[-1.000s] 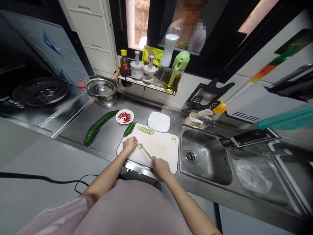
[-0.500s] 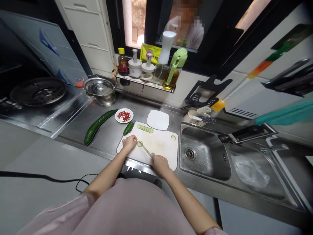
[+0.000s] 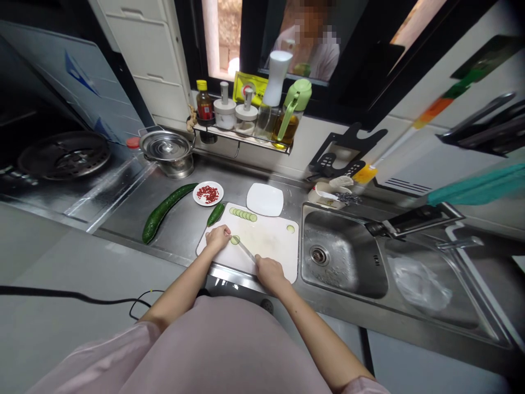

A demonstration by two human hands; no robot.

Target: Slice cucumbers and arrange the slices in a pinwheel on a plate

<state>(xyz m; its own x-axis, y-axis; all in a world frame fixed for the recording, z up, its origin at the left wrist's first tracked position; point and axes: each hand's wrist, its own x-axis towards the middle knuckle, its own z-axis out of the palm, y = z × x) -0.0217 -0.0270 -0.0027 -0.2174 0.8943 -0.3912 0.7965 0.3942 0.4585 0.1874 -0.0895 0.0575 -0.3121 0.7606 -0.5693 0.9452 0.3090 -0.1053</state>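
Note:
My left hand [image 3: 217,238] is closed over a piece of cucumber on the white cutting board [image 3: 268,246]; its cut end [image 3: 234,239] shows at my fingertips. My right hand [image 3: 268,272] grips a knife [image 3: 246,251] whose blade rests against that cut end. A row of cucumber slices [image 3: 243,215] lies along the board's far edge, and a single slice [image 3: 290,229] sits at its right. A short cucumber piece [image 3: 215,214] lies off the board's left corner.
A whole cucumber [image 3: 164,211], a small dish of red chilli [image 3: 208,193] and a white plate [image 3: 264,199] lie on the steel counter. The sink [image 3: 344,262] is to the right, a lidded pot [image 3: 167,150] and condiment rack [image 3: 246,117] behind. A person stands outside the window [image 3: 311,38].
Both hands stay at the same spot on the board, with the knife still at the cucumber's cut end. Only the camera has shifted slightly.

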